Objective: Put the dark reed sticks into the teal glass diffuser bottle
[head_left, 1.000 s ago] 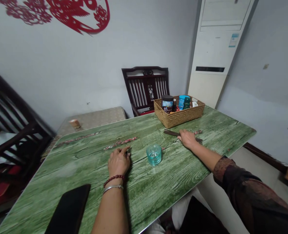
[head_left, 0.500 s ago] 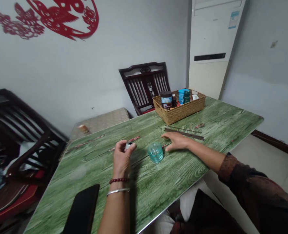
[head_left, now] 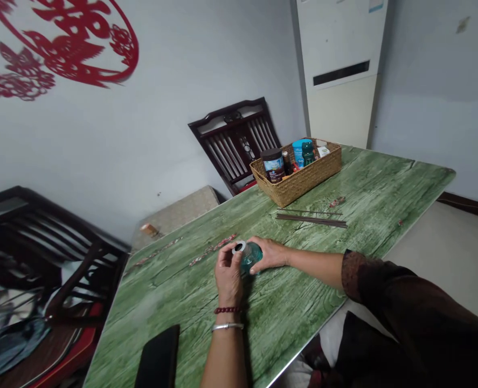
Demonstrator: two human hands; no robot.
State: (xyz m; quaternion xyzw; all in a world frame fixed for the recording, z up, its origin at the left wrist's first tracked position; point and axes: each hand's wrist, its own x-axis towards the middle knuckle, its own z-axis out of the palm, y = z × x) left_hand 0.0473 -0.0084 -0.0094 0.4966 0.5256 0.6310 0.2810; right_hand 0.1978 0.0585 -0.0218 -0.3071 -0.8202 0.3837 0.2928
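Nothing is reading clearly: the label [head_left: 275, 170] on the dark-lidded jar [head_left: 272, 164] is carrying print too small to make out.

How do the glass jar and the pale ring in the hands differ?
The glass jar is teal and see-through; the pale ring is whitish with a dark opening. The glass jar is larger than the pale ring. The right hand holds the glass jar, the left hand the pale ring. Both look round.

Green wood-grained table [head_left: 194, 302] with wicker basket [head_left: 307, 180], thin dark sticks [head_left: 312, 220], flat black device [head_left: 158, 358] and, seemingly, teal glass vessel [head_left: 252, 260].
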